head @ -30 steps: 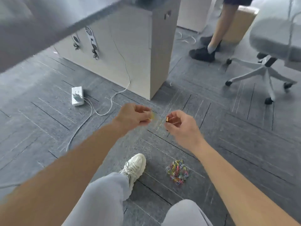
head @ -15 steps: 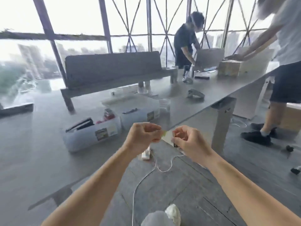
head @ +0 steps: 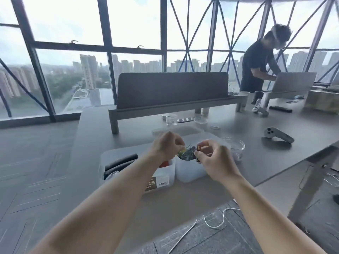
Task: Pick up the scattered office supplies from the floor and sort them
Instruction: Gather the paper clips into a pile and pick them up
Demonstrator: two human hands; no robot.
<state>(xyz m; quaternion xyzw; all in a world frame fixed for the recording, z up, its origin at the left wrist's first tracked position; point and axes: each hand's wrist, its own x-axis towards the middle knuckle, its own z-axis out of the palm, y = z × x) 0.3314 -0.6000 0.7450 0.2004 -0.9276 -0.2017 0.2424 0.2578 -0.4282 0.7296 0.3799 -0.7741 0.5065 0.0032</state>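
Observation:
Both my hands hover over two translucent plastic bins on the grey desk [head: 95, 143]. My left hand [head: 166, 146] pinches a small yellowish item [head: 182, 149] between thumb and fingers. My right hand [head: 213, 160] pinches a small orange-brown item [head: 199, 148]. Between the hands, inside the right bin [head: 189, 172], several binder clips [head: 187, 154] show. The left bin [head: 161, 178], with a brown label, holds black pens [head: 121, 163] and something red [head: 164, 164].
A clear round dish [head: 235, 144], a small glass [head: 171, 119] and a grey controller [head: 278, 135] lie on the desk. A grey divider screen [head: 172, 90] stands behind. Another person [head: 260, 59] works at the far right. A white cable [head: 218, 219] trails on the carpet below.
The view rose from the carpet to the desk. Both hands, each still pinching its small item, moved up from over the floor to above the bins.

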